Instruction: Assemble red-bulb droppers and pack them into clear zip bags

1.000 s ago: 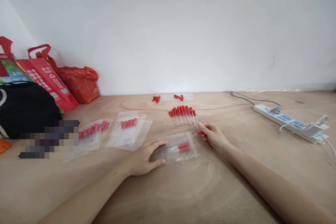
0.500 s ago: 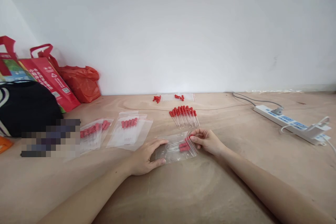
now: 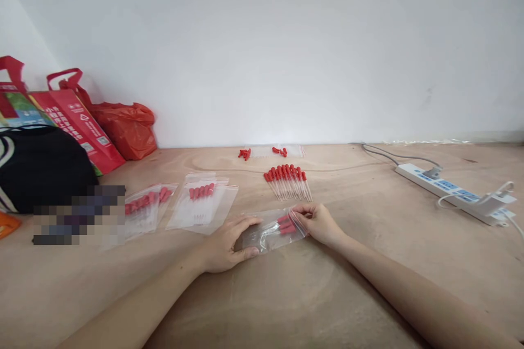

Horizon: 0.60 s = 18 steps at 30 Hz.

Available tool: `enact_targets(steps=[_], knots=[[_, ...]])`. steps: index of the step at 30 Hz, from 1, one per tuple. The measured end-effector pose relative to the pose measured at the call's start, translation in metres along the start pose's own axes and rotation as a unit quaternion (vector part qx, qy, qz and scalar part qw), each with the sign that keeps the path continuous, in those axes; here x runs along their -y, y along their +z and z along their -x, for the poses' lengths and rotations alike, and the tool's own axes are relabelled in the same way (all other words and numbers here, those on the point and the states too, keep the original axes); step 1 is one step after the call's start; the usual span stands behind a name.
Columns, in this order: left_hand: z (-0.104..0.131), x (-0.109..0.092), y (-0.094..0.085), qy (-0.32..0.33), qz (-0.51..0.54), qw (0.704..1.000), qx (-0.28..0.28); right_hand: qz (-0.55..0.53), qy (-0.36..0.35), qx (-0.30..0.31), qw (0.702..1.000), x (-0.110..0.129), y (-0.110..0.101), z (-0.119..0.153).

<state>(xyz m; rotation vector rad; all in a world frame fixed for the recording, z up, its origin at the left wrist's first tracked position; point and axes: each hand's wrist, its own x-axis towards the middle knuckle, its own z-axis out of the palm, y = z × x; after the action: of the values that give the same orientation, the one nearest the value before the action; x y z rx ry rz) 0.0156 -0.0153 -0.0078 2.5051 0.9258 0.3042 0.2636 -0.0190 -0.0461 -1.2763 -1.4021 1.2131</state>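
A clear zip-lock bag [image 3: 268, 237] lies flat on the table with several glass droppers [image 3: 287, 224] inside, their red rubber bulbs towards the right end. My left hand [image 3: 229, 245] rests at the bag's left end, thumb and forefinger spread apart and touching the plastic. At the zip end, the fingers of my right hand [image 3: 317, 221] pinch the bag's edge; their tips are partly hidden. Just beyond the bag lies a fanned row of loose droppers [image 3: 289, 181], red bulbs pointing away from me.
Filled zip-lock bags [image 3: 200, 207] and more bagged droppers [image 3: 145, 210] lie to the left. Red bulbs [image 3: 244, 154] sit near the wall by another bag. A power strip [image 3: 454, 192] with cables is at right. Shopping bags [image 3: 77, 125] and a black bag [image 3: 45, 169] stand at left.
My right hand has gone from holding a red bulb at the bag's mouth to pinching the zip edge. That dropper now lies inside the bag. My left hand stays put.
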Motion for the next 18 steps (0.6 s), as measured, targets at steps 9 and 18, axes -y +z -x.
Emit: enact_targets(steps=[9,18], knots=[[0.0,0.004,0.001,0.017,-0.004,1.0,0.003,0.083,0.024,-0.006,0.996,0.005,-0.018,-0.007],[0.0,0.009,0.003,0.019,0.003,1.0,0.024,0.267,0.016,-0.305,0.914,-0.011,-0.057,-0.086]])
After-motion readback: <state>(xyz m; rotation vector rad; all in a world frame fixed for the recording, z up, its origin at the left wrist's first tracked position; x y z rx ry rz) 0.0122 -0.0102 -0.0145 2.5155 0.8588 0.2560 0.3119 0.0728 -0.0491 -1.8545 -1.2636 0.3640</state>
